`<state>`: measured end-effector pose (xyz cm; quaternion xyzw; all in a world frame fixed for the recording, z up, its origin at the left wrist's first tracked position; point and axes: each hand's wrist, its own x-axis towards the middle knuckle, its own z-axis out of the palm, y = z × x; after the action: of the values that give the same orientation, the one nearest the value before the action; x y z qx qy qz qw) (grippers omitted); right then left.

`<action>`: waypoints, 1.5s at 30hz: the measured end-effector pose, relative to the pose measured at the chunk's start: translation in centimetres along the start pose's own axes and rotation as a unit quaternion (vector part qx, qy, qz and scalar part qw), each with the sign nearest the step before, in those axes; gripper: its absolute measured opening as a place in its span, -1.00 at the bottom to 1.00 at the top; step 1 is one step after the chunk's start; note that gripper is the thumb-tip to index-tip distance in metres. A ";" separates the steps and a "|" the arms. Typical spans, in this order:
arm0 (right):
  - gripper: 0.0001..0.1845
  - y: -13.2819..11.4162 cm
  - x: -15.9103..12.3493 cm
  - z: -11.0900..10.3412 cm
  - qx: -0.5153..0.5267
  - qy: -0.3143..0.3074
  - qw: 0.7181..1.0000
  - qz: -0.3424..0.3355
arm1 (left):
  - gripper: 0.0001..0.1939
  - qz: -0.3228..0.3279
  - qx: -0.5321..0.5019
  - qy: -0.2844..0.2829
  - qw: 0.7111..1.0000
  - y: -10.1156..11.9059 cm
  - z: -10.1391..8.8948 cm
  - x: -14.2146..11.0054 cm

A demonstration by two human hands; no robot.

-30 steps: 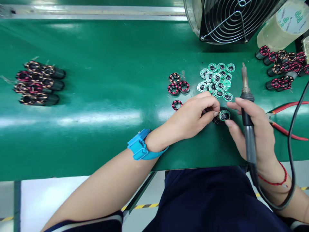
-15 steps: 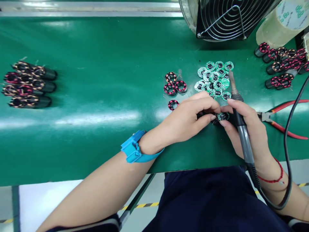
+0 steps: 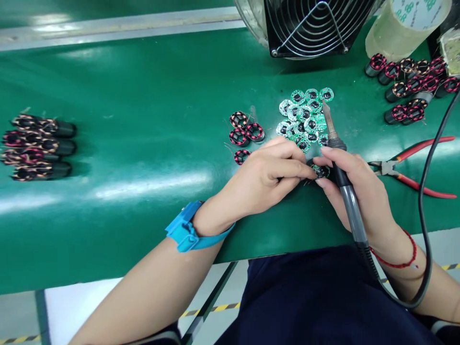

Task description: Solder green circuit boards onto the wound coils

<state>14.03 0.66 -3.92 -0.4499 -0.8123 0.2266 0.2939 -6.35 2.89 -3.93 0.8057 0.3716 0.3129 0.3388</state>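
My left hand (image 3: 271,175) is closed in a pinch at the left side of a wound motor stator (image 3: 321,171) topped by a round green circuit board. Thin wire ends stick out there; the fingers partly hide what they grip. A soldering iron (image 3: 350,206) lies in my right hand (image 3: 362,191), its tip pointing up and away, over the edge of the board pile. The thumb and a finger of that same hand touch the stator's right side. Just beyond both hands lies a pile of round green circuit boards (image 3: 304,112).
Several stators (image 3: 238,137) stand left of the boards. More stators are grouped at far left (image 3: 43,143) and at right (image 3: 415,84). Red-handled cutters (image 3: 388,167) lie right of my hand. A fan (image 3: 319,24) and a tape roll (image 3: 386,33) stand behind. The iron's black cord (image 3: 424,206) loops at right.
The view has shifted, so most things on the right appear further left. My left fingers have drawn in slightly around the stator's left side. The iron stays in my right hand.
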 end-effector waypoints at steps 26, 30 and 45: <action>-0.43 0.0 -0.6 -0.4 0.025 0.017 1.000 -0.004 | -0.88 -0.028 -0.006 -0.019 0.999 -0.1 0.5 0.1; -0.40 0.2 -0.6 -0.3 0.013 0.005 1.000 -0.004 | -0.84 -0.028 -0.002 -0.012 1.000 0.1 0.5 0.0; -0.46 0.2 -0.6 -0.3 -0.010 -0.021 1.000 0.005 | -0.90 -0.030 0.020 -0.021 0.999 0.3 0.7 0.0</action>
<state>14.65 0.26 -3.96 -0.4523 -0.8181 0.2291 0.2712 -5.71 2.48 -4.16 0.8069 0.3948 0.2785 0.3398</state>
